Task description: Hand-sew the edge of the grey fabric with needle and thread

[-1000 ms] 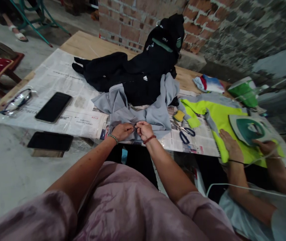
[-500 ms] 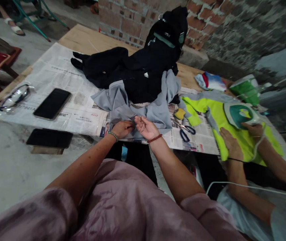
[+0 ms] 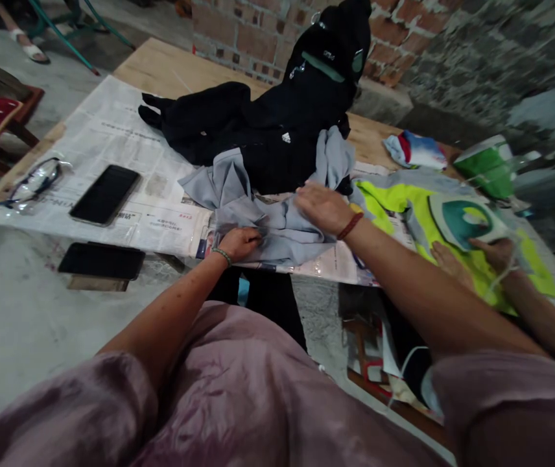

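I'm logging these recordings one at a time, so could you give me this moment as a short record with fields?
Left hand: fingers curled at the gray cloth; what they pinch is unclear
Right hand: over the cloth's right part; contact unclear
Behind the cloth: black clothing
Left of the cloth: phone, lying on newspaper
Surface: wooden table, partly covered with newspaper
Co-worker, at right: hand on an iron, over a yellow-and-gray garment
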Action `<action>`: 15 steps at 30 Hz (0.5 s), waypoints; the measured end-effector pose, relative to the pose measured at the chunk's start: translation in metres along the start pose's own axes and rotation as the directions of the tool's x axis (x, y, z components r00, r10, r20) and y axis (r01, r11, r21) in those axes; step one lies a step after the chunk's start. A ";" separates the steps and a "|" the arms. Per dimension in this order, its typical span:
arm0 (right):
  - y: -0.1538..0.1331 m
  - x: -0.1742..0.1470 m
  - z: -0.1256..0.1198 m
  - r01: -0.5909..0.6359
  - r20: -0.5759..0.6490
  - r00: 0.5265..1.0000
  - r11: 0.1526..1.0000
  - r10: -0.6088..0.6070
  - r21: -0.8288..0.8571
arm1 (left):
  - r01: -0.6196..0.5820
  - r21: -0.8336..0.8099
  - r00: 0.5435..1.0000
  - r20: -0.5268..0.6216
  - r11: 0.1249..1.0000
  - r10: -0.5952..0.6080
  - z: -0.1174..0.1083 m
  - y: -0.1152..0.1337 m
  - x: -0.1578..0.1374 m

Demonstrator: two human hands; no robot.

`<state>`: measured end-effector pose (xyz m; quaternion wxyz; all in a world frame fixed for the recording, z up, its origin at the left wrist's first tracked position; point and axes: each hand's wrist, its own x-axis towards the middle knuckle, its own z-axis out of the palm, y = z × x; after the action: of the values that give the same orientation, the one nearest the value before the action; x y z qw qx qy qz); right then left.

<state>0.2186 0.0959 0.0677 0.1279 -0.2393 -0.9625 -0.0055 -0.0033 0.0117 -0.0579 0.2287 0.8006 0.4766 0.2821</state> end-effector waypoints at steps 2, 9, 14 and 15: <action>0.021 0.000 -0.031 -0.035 -0.013 0.999 0.990 0.034 -0.136 | 0.004 -0.011 1.000 0.000 1.000 -0.004 -0.001 0.000 0.000; 0.057 -0.006 -0.126 -0.184 -0.014 0.974 0.758 0.225 -0.626 | 0.011 -0.022 1.000 0.011 1.000 -0.011 -0.002 0.002 0.000; 0.059 -0.012 -0.168 -0.423 -0.170 0.894 0.652 0.416 -0.629 | 0.002 -0.027 1.000 0.005 1.000 -0.002 -0.001 0.001 0.000; 0.059 -0.014 -0.175 -0.466 -0.196 0.871 0.632 0.451 -0.620 | 0.001 -0.033 1.000 0.004 0.999 -0.001 -0.001 0.001 0.000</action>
<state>0.3002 0.1296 0.2305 0.0448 -0.5046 -0.8051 -0.3084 -0.0031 0.0109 -0.0568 0.2432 0.7968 0.4720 0.2884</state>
